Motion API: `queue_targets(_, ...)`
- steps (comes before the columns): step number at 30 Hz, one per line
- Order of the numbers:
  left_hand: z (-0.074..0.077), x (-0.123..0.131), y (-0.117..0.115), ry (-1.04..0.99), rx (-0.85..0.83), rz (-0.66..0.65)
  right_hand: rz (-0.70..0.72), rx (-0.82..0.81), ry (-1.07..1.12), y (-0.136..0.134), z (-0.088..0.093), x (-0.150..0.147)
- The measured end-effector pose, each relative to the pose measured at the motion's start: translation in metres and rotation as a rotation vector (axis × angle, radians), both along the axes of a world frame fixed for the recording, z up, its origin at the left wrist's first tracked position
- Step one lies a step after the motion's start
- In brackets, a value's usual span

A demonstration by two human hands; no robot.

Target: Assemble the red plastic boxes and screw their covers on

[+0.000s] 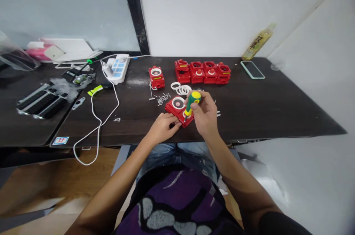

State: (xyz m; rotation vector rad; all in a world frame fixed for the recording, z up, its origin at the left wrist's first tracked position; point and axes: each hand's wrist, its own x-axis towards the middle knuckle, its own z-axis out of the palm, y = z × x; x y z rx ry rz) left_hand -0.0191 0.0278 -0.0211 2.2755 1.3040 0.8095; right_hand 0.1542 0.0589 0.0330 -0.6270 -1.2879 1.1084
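My right hand (pixel 205 114) is closed around a green and yellow screwdriver (pixel 195 97), its tip pointing down at the near corner of a red box (pixel 172 108) with white rings. With its fingers at the lower left edge of that box, my left hand (pixel 164 127) rests on the dark table; whether it grips the box is hard to tell. Just behind the box lie several loose white rings (pixel 183 89). A pile of small screws (pixel 163 98) is to its left.
Several red boxes (pixel 203 73) stand in a row at the back, and one more red box (pixel 156 77) is left of them. A phone (pixel 252 70) and a bottle (pixel 257 42) are at the right. A power strip (pixel 119 68), cable (pixel 99 124) and black metal parts (pixel 41 101) occupy the left.
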Motion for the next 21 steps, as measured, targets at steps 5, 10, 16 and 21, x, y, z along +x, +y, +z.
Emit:
queue_targets(5, 0.002, 0.001, 0.0, 0.005, -0.016, 0.0, 0.046, -0.051, 0.082, -0.006, 0.005, -0.003)
queue_targets(10, 0.001, 0.0, 0.0, 0.011, -0.012, 0.009, 0.005, 0.044, 0.033, -0.002, 0.007, 0.0)
queue_targets(16, 0.001, 0.0, 0.0, -0.008, -0.008, 0.009, -0.043, 0.101, -0.153, 0.0, 0.011, 0.012)
queue_targets(21, 0.002, 0.001, 0.0, 0.004, -0.016, 0.007, -0.003, 0.014, -0.019, -0.003, 0.01, 0.011)
